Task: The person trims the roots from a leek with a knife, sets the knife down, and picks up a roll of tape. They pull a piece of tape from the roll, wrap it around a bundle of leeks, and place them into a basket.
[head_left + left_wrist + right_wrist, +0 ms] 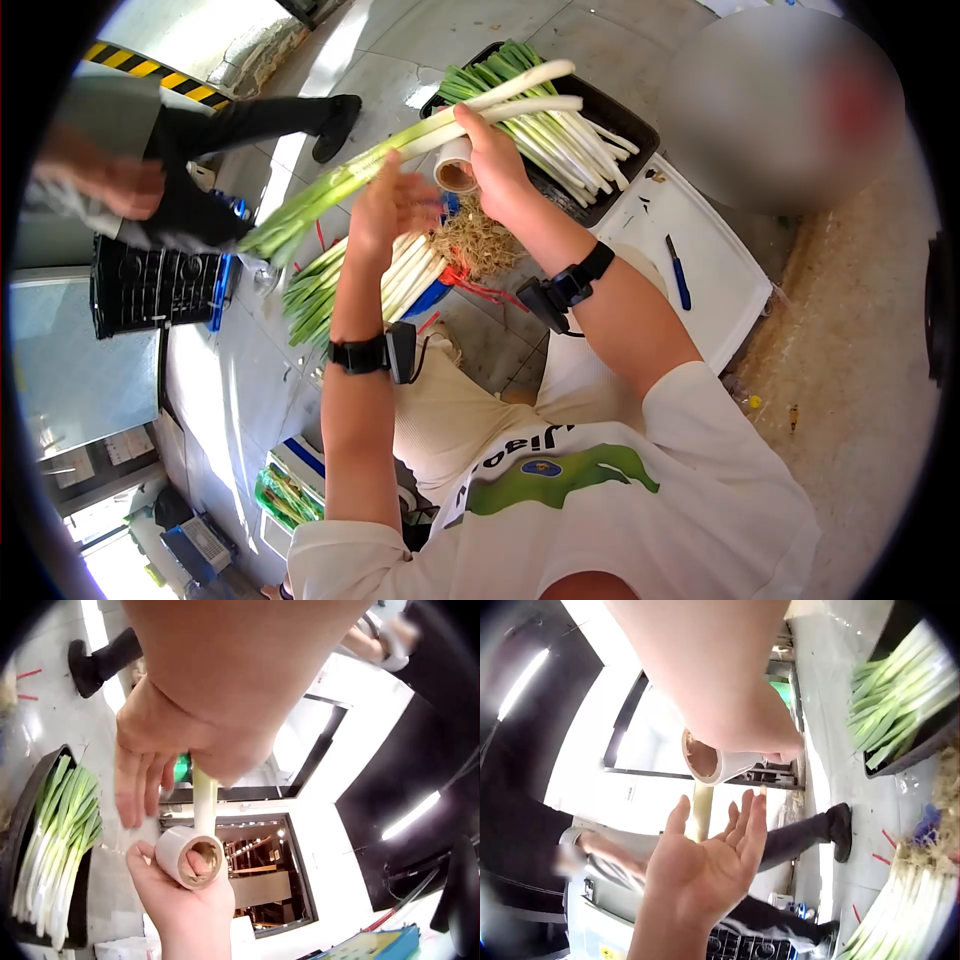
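Observation:
Two long green onions [360, 172] lie slanted in front of the person, white ends up at the right, green leaves down at the left. The right hand [497, 165] grips a roll of whitish film [456, 168] on a cardboard core, with a fingertip showing inside the core [199, 864]. Its thumb lies against the white stalks. Beside the stalks is the left hand [385, 205], palm towards the roll. In the right wrist view that left hand [705, 874] has its fingers loosely spread, below the roll [712, 766].
A black crate [640, 130] holds more green onions [560, 135]. Below the hands lies another bunch [400, 275] with tangled roots [475, 240] and red ties. A blue-handled knife [680, 275] rests on a white board [715, 310]. Another person's leg [250, 125] is at the left.

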The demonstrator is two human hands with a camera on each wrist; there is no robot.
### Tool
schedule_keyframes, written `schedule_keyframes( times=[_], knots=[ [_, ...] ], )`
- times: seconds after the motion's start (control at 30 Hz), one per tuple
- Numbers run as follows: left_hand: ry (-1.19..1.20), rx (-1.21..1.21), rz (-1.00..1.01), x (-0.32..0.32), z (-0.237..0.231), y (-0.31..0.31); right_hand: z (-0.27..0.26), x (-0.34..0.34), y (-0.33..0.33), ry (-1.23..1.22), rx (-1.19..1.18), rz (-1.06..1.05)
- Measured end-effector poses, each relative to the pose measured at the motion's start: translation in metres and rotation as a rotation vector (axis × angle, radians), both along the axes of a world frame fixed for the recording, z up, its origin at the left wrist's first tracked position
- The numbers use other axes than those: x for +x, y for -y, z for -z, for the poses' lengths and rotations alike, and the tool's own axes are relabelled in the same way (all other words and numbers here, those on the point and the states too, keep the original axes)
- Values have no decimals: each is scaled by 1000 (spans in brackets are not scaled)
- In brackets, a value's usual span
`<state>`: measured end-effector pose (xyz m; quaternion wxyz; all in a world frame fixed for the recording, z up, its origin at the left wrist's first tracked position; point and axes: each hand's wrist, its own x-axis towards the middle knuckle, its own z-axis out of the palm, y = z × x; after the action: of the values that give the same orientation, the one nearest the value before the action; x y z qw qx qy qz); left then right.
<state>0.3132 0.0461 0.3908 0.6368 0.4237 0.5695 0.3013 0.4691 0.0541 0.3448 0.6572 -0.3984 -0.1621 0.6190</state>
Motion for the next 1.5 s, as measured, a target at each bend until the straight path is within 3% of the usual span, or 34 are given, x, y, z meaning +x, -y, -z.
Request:
schedule_keyframes(
  times=[0.03, 0.07, 0.13, 0.17, 0.2, 0.27, 0.3, 0.37, 0.47, 0.57, 0.67, 0.73, 0.93, 1.17, 1.27, 1.5],
  knots=[
    [-109, -84, 156, -5, -4, 0, 1, 0, -4, 92, 134, 41],
    [-100, -86, 155, -4, -8, 2, 2, 5, -6, 101, 131, 38],
    [-405, 378, 228, 1, -17, 14, -14, 20, 0, 606, 291, -137],
    [-341, 514, 94, 2, -12, 14, -16, 19, -1, 742, 398, -106],
    [-337, 508, 77, 3, -12, 15, -10, 17, -6, 800, 439, -136],
    [-348, 917, -108, 5, -13, 14, 1, 16, -14, 857, 556, -246],
    [-350, 908, -129, 1, -9, 13, 3, 18, -15, 940, 550, -317],
    [-382, 1191, -17, -7, -2, 7, -11, 15, -5, 935, 503, -435],
    [-93, 977, 84, -23, 20, 12, -15, 8, 2, 943, 495, -576],
    [91, 862, 55, -34, 42, 18, -3, -3, 3, 880, 612, -659],
    [180, 839, 156, -40, 38, 25, -10, -8, 9, 940, 507, -790],
    [164, 841, 105, -43, 38, 28, -4, -13, 9, 895, 545, -806],
    [6, 666, 36, -48, 43, 30, 10, -17, 4, 1194, 585, -794],
    [95, 609, -72, -41, 44, 34, 6, -19, 10, 1464, 532, -751],
    [209, 543, -102, -39, 47, 35, -8, -21, 16, 1461, 377, -880],
    [254, 646, -41, -25, 49, 40, 2, -20, 22, 1277, 474, -851]
  ],
)
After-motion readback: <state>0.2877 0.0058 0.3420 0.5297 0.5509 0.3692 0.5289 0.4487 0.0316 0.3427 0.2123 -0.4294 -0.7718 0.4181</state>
